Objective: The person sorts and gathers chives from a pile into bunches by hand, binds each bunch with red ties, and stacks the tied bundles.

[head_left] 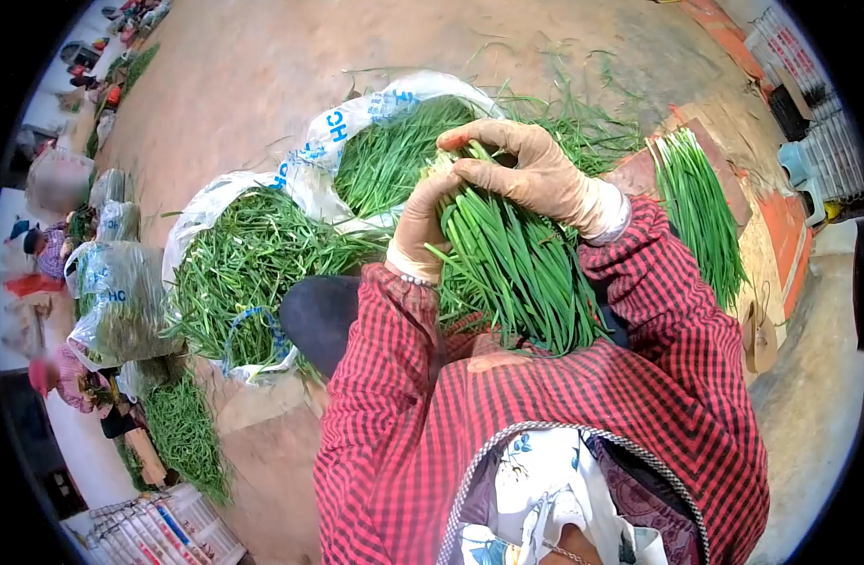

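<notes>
A thick bunch of garlic chives (521,264) lies across my lap, its pale cut ends up and its green leaves hanging toward me. My gloved left hand (419,226) is wrapped round the left side of the pale ends. Over the top and right side curls my gloved right hand (540,174), its thumb and fingers pressed on the same ends. The fingertips of both hands nearly meet there. Just beyond my hands stands an open plastic bag (323,141) filled with loose green leaves. A neat pile of chives (700,212) rests on a board to my right.
A second open bag (206,212) of loose greens sits at the left. Farther left are a filled clear bag (121,292), a heap of greens (187,428) and other people at work. Crates (159,527) stand at lower left. A blue stool (804,179) is at right.
</notes>
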Demonstrator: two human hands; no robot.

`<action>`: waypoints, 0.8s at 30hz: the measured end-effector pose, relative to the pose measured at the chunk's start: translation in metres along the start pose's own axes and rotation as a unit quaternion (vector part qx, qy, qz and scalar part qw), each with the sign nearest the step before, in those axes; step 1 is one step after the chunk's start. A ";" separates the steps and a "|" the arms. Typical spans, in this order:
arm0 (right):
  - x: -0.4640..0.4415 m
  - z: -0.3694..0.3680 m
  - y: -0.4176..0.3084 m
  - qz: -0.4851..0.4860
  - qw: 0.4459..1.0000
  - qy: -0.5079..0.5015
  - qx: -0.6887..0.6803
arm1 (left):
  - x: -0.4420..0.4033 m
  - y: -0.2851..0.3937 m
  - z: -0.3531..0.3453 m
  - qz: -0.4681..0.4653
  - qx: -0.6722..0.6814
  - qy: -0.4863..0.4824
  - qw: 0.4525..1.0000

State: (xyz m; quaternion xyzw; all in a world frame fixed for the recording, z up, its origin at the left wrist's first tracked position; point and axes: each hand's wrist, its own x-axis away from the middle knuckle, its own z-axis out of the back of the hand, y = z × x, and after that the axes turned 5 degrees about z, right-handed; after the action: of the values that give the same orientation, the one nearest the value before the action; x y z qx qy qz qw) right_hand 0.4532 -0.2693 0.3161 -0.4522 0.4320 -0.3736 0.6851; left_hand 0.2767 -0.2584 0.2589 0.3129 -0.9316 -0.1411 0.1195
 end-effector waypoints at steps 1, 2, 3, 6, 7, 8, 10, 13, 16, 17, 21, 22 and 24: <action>-0.001 -0.001 0.002 -0.002 1.000 -0.001 -0.001 | 0.002 0.001 -0.002 0.000 0.002 0.002 1.000; -0.002 -0.001 0.005 0.100 0.982 -0.019 0.160 | 0.004 0.001 -0.008 -0.004 0.000 0.028 1.000; -0.002 0.001 0.008 0.198 0.927 -0.036 0.316 | 0.004 0.000 -0.012 -0.008 -0.003 0.053 0.999; -0.003 0.008 0.015 0.174 0.909 -0.080 0.369 | 0.002 0.002 -0.010 0.007 -0.042 0.051 0.998; -0.004 0.010 0.018 0.176 0.906 -0.088 0.374 | 0.001 0.004 -0.008 0.024 -0.087 0.058 0.994; -0.006 0.007 0.016 0.164 0.911 -0.065 0.373 | -0.003 0.005 -0.012 0.027 -0.114 0.067 0.991; -0.001 0.004 0.009 0.168 0.922 -0.023 0.349 | -0.010 0.007 -0.008 0.016 -0.102 0.079 0.991; 0.008 -0.007 -0.008 0.201 0.926 -0.001 0.321 | -0.006 0.008 -0.030 -0.091 -0.147 0.168 0.971; 0.011 -0.026 -0.004 0.239 0.894 -0.021 0.378 | -0.013 0.018 0.004 -0.079 -0.131 0.131 0.980; 0.009 -0.031 -0.002 0.235 0.892 -0.014 0.386 | -0.012 0.019 -0.001 -0.078 -0.133 0.128 0.980; -0.002 -0.046 -0.007 0.240 0.873 0.018 0.425 | -0.007 0.023 -0.011 -0.132 -0.124 0.229 0.956; -0.004 -0.048 -0.008 0.255 0.865 0.028 0.431 | -0.009 0.028 -0.008 -0.118 -0.106 0.209 0.965; -0.005 -0.048 -0.004 0.261 0.850 0.019 0.458 | -0.007 0.036 -0.011 -0.102 -0.110 0.176 0.973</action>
State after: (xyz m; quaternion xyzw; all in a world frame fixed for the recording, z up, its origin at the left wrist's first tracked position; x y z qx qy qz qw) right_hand 0.4062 -0.2806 0.3107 0.0489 0.3269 -0.3448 0.8785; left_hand 0.2658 -0.2282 0.2800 0.4113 -0.8379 -0.1964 0.3003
